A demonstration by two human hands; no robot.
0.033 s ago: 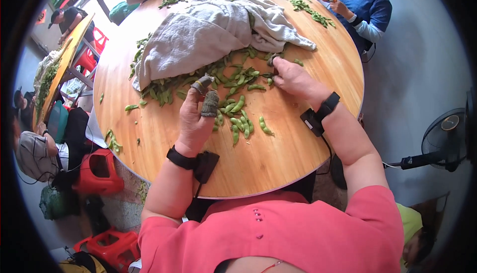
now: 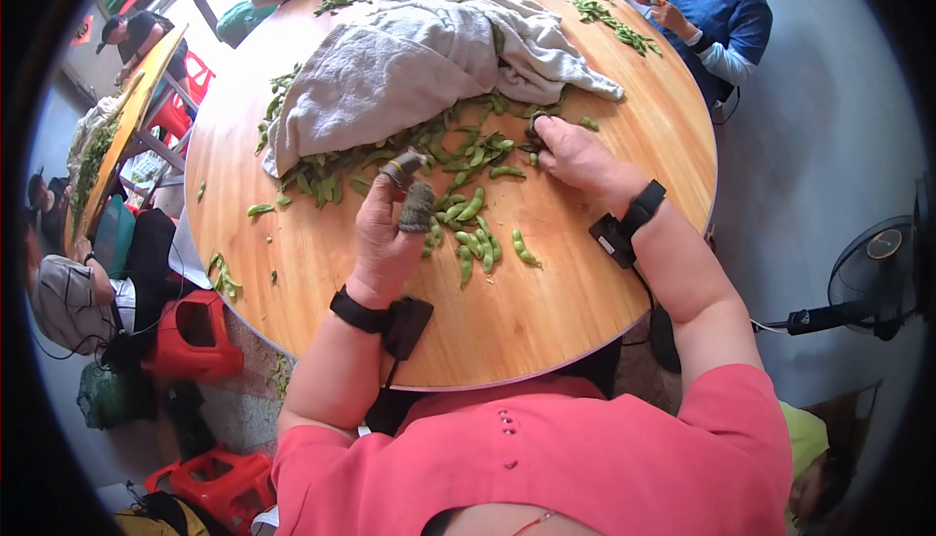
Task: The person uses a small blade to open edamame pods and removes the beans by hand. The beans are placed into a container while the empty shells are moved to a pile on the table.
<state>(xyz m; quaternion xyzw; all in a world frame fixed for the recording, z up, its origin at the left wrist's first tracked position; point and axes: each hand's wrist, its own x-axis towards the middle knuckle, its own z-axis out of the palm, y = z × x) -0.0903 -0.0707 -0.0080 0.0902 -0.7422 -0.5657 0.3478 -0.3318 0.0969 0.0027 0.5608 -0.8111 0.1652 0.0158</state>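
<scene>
My left hand (image 2: 378, 234) is raised over the wooden table, its thumb and forefinger apart in grey-green cloth finger covers (image 2: 417, 207). I see nothing between them. Green soybean pods (image 2: 472, 207) lie loose just past this hand. My right hand (image 2: 580, 154) rests at the pile's right end, its fingers curled together around a dark-covered fingertip. What those fingers hold, if anything, is hidden. A heap of pods (image 2: 419, 138) spills from beneath a pale grey towel (image 2: 385, 78), which covers the rest.
The round wooden table (image 2: 585, 292) carries more pods at its far and left edges. Across it, a person in blue (image 2: 717, 10) handles pods on the right. Red stools (image 2: 195, 336) stand at left; a black fan (image 2: 873, 273) is at right.
The view has shifted very slightly. Both hands stay nearly where they were, with the right fingertips a touch lower at the pile's edge.
</scene>
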